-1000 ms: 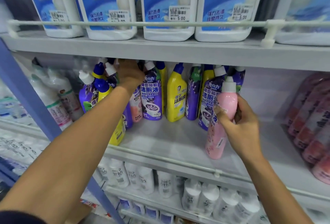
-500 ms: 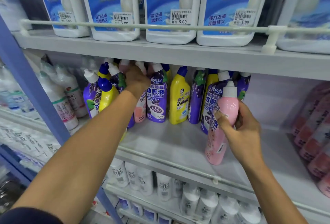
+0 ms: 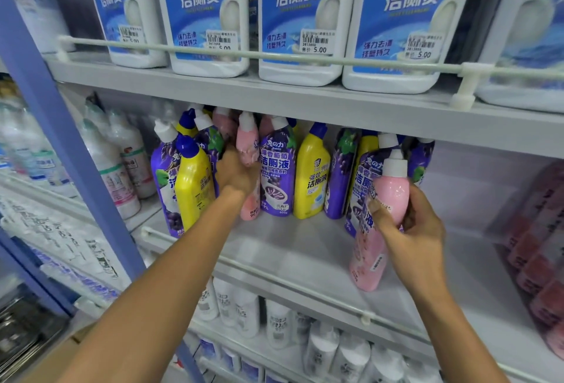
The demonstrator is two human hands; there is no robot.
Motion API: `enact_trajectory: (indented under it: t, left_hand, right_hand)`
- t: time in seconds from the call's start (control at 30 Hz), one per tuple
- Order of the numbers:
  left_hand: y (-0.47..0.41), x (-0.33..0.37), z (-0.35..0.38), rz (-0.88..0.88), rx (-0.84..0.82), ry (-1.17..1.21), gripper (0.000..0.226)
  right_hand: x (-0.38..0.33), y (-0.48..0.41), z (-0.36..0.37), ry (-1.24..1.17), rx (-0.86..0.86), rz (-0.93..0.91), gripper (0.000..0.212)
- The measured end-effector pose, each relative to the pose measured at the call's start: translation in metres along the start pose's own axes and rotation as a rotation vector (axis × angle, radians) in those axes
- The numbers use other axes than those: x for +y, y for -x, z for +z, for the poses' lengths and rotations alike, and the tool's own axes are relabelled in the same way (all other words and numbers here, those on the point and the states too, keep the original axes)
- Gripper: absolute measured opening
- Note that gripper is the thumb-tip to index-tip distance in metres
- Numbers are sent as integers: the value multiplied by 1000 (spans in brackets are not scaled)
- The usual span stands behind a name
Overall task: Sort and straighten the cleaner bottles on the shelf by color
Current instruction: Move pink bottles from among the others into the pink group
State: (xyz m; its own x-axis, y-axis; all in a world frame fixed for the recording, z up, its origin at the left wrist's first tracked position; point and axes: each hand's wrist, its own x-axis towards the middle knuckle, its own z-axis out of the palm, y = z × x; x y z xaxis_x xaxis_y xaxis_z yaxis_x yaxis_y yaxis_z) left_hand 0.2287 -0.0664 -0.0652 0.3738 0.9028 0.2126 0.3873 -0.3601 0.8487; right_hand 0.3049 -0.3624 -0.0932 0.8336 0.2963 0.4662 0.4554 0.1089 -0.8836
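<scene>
1. Head view, middle of the frame: the left hand (image 3: 236, 173) reaches into the row of cleaners on the grey metal shelf (image 3: 290, 248). Its fingers are curled round a pink plastic bottle with a white cap, the left pink bottle (image 3: 248, 146). The hand covers the bottle's middle. The cap and shoulder show above the knuckles, and the base shows below the wrist.
2. The left pink bottle stands roughly upright. It is just beside a yellow plastic bottle with a blue cap (image 3: 192, 184) on its left and a purple-labelled bottle with a white cap (image 3: 277, 175) on its right.
3. Right of centre, the right hand (image 3: 418, 230) grips a second pink plastic bottle with a white cap, the right pink bottle (image 3: 392, 187). The thumb lies across its front and the fingers wrap behind. The hand is at the bottle's right side, on its upper half.
4. The right pink bottle is tilted, with its cap toward the upper right and its base low near the shelf's front edge. Whether the base touches the shelf cannot be told.
5. A second yellow bottle (image 3: 311, 181) and more purple bottles (image 3: 340, 175) stand between the two hands.
6. Top of the frame: white jugs with blue labels (image 3: 302, 16) line the upper shelf.
</scene>
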Motion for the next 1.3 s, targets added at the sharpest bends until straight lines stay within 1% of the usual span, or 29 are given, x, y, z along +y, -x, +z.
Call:
enact_trajectory:
  t: [0.07, 0.17, 0.27, 0.33, 0.4, 0.47, 0.57, 0.67, 0.77, 0.87, 0.93, 1.0, 1.07, 1.17, 1.23, 1.3]
  left_hand:
    - [18, -1, -10, 8, -1, 2, 43]
    - [52, -12, -20, 77, -37, 128, 40]
    - [81, -20, -14, 53, -151, 265, 49]
    - [95, -22, 1, 34, -208, 376, 48]
    - [107, -22, 18, 29, -229, 451, 40]
    - [118, -17, 32, 25, -292, 502, 37]
    - [137, -5, 51, 29, -425, 539, 33]
    - [154, 8, 68, 46, -546, 553, 36]
    - [168, 19, 86, 33, -665, 618, 38]
    - [178, 30, 101, 43, -765, 625, 39]
    - [180, 34, 110, 58, -820, 625, 45]
    - [180, 37, 117, 78, -855, 630, 53]
    - [180, 38, 120, 101, -879, 633, 55]
    - [178, 33, 120, 146, -862, 614, 51]
    - [176, 26, 120, 175, -852, 611, 52]
    - [174, 21, 123, 196, -858, 603, 51]
  right_hand:
    - [1, 0, -2, -28, -16, 9, 43]
    - [1, 1, -3, -63, -33, 17, 45]
    - [8, 3, -1, 5, -33, 9, 47]
    - [19, 7, 3, 63, -29, 82, 43]
    - [31, 12, 4, 75, -47, 173, 37]
    - [37, 12, -1, 58, -102, 225, 35]
    - [36, 3, -25, 51, -228, 239, 48]
    - [38, 0, -55, -8, -313, 260, 48]
    - [36, 6, -79, 49, -219, 264, 52]
    - [31, 16, -92, 277, -34, 238, 45]
    - [28, 22, -99, 380, 50, 231, 50]
    - [26, 24, -109, 334, 43, 246, 58]
    - [18, 25, -120, 305, -13, 282, 62]
    - [17, 27, -139, 368, -53, 263, 57]
    - [19, 30, -148, 376, -17, 241, 55]
    - [22, 34, -152, 333, 25, 228, 53]
